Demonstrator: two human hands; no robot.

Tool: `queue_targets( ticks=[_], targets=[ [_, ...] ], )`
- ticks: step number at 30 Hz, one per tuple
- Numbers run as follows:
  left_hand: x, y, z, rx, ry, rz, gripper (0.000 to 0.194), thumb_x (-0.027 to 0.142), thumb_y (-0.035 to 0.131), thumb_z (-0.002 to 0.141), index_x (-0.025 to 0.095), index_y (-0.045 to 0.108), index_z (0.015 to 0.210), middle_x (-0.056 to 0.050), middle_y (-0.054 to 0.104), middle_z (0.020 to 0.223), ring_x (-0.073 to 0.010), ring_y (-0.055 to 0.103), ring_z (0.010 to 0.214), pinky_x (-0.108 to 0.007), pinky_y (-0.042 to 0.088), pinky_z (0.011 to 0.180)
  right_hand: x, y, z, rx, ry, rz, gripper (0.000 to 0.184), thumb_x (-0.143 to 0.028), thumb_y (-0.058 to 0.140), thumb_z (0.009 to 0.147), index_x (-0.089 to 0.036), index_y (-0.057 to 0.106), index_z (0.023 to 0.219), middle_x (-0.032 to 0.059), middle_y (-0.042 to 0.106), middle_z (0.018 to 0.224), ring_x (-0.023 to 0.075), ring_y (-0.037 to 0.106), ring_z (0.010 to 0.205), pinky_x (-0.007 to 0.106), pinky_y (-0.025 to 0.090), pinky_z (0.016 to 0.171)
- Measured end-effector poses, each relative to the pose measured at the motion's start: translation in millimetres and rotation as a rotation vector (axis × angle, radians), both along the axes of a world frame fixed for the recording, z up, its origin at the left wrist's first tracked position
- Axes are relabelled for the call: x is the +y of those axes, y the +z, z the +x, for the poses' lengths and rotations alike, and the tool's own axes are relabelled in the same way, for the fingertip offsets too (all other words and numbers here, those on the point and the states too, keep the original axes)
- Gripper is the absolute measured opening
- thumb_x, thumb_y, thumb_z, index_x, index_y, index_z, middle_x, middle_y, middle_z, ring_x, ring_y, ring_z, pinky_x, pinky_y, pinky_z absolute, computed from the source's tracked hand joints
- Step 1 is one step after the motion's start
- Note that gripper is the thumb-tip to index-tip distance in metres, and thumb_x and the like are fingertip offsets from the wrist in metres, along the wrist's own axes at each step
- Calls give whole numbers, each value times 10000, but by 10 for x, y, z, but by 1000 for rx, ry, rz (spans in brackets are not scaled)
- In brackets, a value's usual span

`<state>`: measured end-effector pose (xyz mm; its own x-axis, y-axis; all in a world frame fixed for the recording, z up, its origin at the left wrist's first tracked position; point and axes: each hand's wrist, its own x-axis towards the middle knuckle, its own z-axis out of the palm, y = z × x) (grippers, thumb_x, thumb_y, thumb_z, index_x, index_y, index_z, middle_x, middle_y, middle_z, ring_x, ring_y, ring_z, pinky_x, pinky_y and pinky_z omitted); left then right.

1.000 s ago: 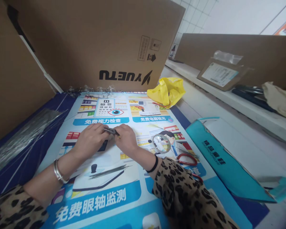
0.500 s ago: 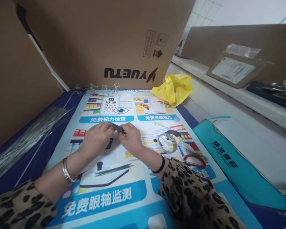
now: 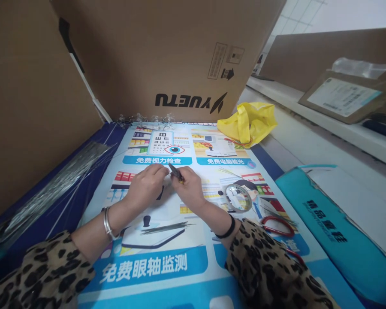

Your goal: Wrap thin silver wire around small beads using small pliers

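Note:
My right hand (image 3: 189, 185) is closed around small pliers (image 3: 176, 172); their dark jaws point up and left, and most of the handles lie hidden in the palm. Just left of the jaws, my left hand (image 3: 148, 184) is closed in a pinch, its fingertips close to the tool. Whatever it grips is too small to make out. Below the hands, a bundle of thin dark wires (image 3: 165, 228) rests on the printed poster (image 3: 193, 253). To the right lie a round clear roll (image 3: 238, 198) and red-handled scissors (image 3: 278, 226), partly covered by my right sleeve.
A large cardboard box (image 3: 167, 56) stands behind the poster, with tangled wire pieces (image 3: 154, 122) along its base. A yellow bag (image 3: 249, 123) sits at the far right corner. Long wires in clear wrapping (image 3: 56, 189) lie left, a teal box flap (image 3: 334, 231) right.
The view has shifted, so everything sits further right. The plier jaws have turned from pointing left into the left fingers to pointing more upward, with a small gap from the left fingertips.

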<state>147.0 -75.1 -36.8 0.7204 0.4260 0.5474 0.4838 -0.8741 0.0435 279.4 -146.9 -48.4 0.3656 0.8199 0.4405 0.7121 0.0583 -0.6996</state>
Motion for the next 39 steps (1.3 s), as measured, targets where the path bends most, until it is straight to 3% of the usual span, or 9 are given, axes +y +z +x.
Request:
queue_targets(
  ticks=[5,14,19,23,26,31,39],
  targets=[
    [-10,40,19,-90,-7,-279,186,105,408,836,175,576,877,-43,608,873,-176,580,821,-276,459,687,8,22,31,209,38,-13,101,-259,514,738,-205,600,743,-15,570,713,125,518,680,247,420,651],
    [50,64,54,-265,-55,-544,126,144,465,798,184,577,755,-5,609,756,-153,564,779,-264,441,707,64,73,135,699,229,-88,99,-272,610,639,-192,608,696,-44,530,589,91,456,545,233,383,534],
    [62,45,82,-368,-39,-841,74,213,520,773,186,580,739,7,601,701,-141,580,682,-259,475,635,64,124,190,749,254,-133,116,-268,645,612,-190,610,691,-59,505,517,81,431,486,227,347,480],
    [48,35,99,-487,-93,-1111,108,285,557,761,179,572,748,15,581,669,-127,574,624,-257,501,602,52,186,204,792,292,-147,114,-270,653,611,-190,603,675,-62,507,497,82,446,476,232,353,485],
    [37,35,110,-536,-135,-1228,133,303,584,749,172,564,746,24,568,648,-113,561,600,-254,500,603,49,212,198,851,306,-157,128,-272,666,602,-187,597,667,-58,517,493,88,470,476,238,359,492],
    [39,15,120,-578,-201,-1314,135,296,591,752,168,549,750,29,561,635,-101,548,578,-242,483,596,56,198,195,875,324,-143,136,-266,674,606,-175,598,674,-50,532,491,93,481,482,244,365,507],
    [50,-29,111,-554,-186,-1238,109,284,562,777,179,544,756,22,564,655,-110,550,600,-248,478,612,50,141,169,875,314,-103,133,-265,665,634,-173,596,701,-46,541,507,99,484,499,252,367,527]
  ],
)
